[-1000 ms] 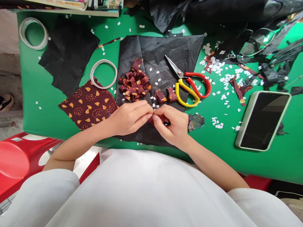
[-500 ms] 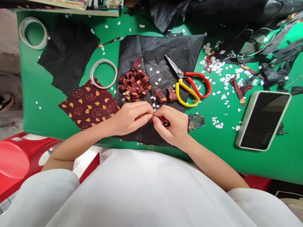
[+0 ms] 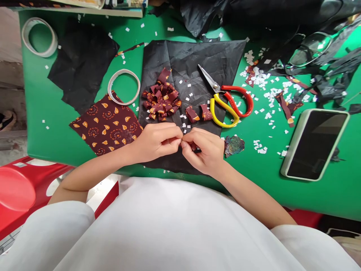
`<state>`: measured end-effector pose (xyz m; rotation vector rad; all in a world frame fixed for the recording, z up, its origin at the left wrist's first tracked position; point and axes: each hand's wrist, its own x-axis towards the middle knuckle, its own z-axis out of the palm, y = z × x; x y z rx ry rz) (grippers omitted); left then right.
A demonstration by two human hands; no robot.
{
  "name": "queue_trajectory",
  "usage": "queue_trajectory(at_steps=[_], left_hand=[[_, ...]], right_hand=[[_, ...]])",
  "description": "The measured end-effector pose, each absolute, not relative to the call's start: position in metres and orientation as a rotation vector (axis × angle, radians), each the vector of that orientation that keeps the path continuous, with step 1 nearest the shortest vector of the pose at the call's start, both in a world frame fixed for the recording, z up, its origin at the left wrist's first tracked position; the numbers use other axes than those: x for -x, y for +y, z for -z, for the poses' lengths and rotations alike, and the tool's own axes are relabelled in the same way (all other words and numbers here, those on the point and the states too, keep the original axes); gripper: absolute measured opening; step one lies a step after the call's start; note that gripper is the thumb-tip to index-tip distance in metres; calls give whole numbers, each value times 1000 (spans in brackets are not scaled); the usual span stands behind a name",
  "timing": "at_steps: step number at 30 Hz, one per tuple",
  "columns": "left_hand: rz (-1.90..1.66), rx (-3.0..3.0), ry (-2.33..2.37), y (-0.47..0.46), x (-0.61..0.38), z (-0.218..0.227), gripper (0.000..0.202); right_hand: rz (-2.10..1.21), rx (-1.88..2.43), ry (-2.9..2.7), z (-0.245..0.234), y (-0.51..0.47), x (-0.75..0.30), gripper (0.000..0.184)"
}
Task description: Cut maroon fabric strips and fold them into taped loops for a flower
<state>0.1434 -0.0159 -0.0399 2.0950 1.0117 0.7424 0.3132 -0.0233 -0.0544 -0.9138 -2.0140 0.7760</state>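
My left hand (image 3: pixel 161 139) and my right hand (image 3: pixel 203 149) meet fingertip to fingertip over a black cloth (image 3: pixel 194 56). Both are closed in a pinch, and the small thing between them is hidden by the fingers. Just beyond my left hand lies a heap of folded maroon fabric pieces (image 3: pixel 162 98) with orange print. Two more folded maroon pieces (image 3: pixel 192 113) rest past my right hand, among tiny white paper bits. Scissors (image 3: pixel 216 87) with one red and one yellow handle lie with their blades pointing away to the left. A maroon patterned fabric sheet (image 3: pixel 108 126) is left of my left hand.
One tape roll (image 3: pixel 124 102) overlaps the patterned sheet; another tape roll (image 3: pixel 25 37) lies far left near black fabric (image 3: pixel 84 60). At right are a phone (image 3: pixel 315 145), glasses (image 3: pixel 310 49), white paper bits (image 3: pixel 261 79) and black scraps. A glittery scrap (image 3: pixel 234 146) sits beside my right wrist.
My left fingers have curled in slightly more at the meeting point. Both hands stay in nearly the same place, and the things on the table have not moved.
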Motion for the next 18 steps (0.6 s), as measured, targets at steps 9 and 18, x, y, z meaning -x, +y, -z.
queue_trajectory(at_steps=[9,18], left_hand=[[-863,-2123,1090,-21,-146,43,13],[-901,-2021,1100,-21,-148,42,12]], right_hand=[[-829,900,-1973,56,-25,-311,17],[-896,916,-1963,51,-24,-313,15]])
